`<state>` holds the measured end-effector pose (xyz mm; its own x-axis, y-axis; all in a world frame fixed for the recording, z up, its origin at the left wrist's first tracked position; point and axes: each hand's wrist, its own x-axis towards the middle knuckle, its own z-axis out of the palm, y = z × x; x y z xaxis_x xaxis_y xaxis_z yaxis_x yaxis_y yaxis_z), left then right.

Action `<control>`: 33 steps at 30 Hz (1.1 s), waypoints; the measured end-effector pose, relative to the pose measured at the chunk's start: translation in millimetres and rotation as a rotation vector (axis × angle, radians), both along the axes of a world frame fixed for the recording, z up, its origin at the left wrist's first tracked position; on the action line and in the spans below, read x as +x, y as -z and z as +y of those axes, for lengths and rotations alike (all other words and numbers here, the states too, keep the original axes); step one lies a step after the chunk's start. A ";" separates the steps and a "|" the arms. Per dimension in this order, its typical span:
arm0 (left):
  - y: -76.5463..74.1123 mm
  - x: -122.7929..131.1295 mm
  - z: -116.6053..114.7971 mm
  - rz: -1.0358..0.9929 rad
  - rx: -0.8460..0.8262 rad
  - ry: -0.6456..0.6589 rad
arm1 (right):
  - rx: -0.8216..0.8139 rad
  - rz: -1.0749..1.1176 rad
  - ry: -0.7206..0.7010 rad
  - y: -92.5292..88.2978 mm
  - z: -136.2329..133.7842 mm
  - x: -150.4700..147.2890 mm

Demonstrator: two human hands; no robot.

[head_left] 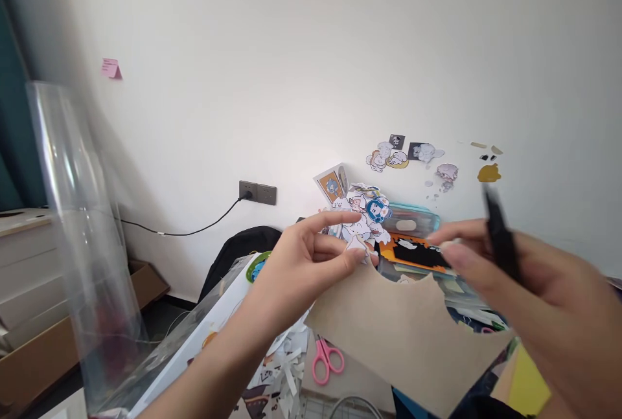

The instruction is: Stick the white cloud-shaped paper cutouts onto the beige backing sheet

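Observation:
My left hand (311, 247) is closed, with thumb and fingers pinching a small white paper cutout (358, 247); the index finger stretches out above it. Just below the thumb is a brown paper sheet (389, 322) with curved notches cut from its upper edge. Whether the left fingers also grip this sheet, I cannot tell. To the right, my right hand (525, 289) is blurred and closed around a black pen-like object (500, 234), its tip pointing up. Behind the left fingers sits a pile of character paper cutouts (357, 215).
Pink-handled scissors (328, 361) lie below the brown sheet, beside white paper scraps (289, 357). A clear plastic case (413, 221) stands at the wall, where stickers (389, 157) are stuck. A cable runs to a wall socket (257, 192). Rolled clear film (78, 225) stands left.

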<state>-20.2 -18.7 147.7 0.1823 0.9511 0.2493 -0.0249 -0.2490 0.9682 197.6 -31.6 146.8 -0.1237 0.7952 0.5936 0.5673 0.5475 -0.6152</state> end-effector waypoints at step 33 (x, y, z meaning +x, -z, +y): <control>-1.6 6.6 -6.4 0.075 -0.053 0.093 | -0.295 0.057 -0.300 -10.6 21.8 -29.5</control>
<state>-13.6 -25.1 149.3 0.2862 0.9407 0.1821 0.0272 -0.1979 0.9798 168.0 -9.8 157.5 -0.3491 0.8659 0.3584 0.3706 0.4788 -0.7958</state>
